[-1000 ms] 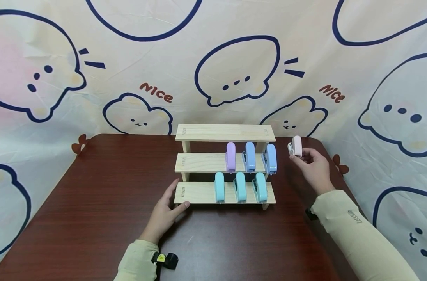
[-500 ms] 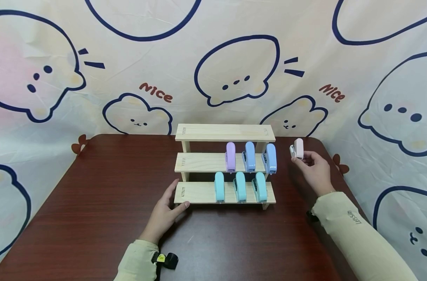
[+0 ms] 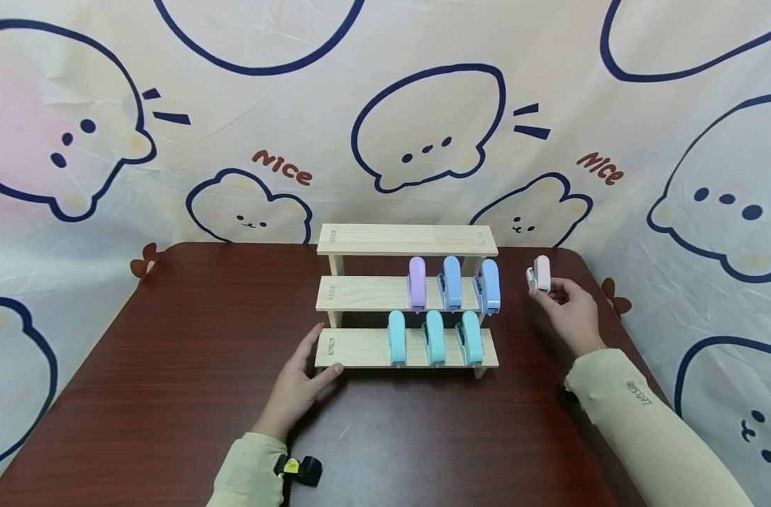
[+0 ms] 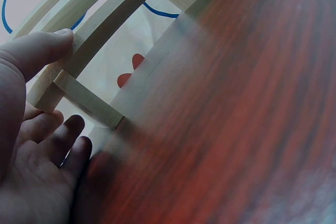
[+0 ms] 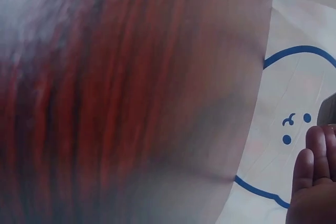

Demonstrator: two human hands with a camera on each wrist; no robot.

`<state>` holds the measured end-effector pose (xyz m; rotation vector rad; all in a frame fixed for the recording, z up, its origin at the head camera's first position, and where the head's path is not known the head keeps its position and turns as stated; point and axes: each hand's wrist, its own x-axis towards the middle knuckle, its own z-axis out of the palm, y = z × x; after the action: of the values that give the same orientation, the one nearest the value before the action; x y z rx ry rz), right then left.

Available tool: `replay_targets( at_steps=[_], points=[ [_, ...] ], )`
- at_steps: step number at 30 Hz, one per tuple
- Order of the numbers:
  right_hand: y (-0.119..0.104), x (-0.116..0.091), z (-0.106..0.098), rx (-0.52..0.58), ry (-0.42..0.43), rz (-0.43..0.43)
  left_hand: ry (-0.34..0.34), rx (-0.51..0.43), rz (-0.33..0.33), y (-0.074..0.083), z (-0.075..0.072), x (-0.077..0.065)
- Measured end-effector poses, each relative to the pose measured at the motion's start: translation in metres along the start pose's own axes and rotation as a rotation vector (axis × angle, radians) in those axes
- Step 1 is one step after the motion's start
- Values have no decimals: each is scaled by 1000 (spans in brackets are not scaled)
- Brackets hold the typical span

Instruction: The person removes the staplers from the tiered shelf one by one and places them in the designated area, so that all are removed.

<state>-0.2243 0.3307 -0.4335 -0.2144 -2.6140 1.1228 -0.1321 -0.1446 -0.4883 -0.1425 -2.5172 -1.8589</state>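
Observation:
On the right, my right hand pinches a pale pink, nearly white stapler, held up beside a three-step wooden rack. My left hand grips the left end of the rack's lowest step; in the left wrist view the thumb lies on the plank and the other fingers are below it. Three turquoise staplers, one of them at the right end, stand on that step. The middle step carries a purple stapler and two blue ones, including the rightmost. Only a dark edge of the held stapler shows in the right wrist view.
The rack stands on a dark red-brown wooden table, near its back edge. Behind and at the sides hangs a pale cloth printed with cartoon outlines. The top step is bare pale wood.
My right hand has come slightly down and to the right in the head view with the pale stapler. The left hand, the rack and the other staplers stay where they were.

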Motion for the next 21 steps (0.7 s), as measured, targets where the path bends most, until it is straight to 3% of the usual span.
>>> replay_targets(
  at_steps=[21],
  points=[
    [21, 7, -2, -40, -37, 48, 4, 6, -7, 0, 0, 0]
  ],
)
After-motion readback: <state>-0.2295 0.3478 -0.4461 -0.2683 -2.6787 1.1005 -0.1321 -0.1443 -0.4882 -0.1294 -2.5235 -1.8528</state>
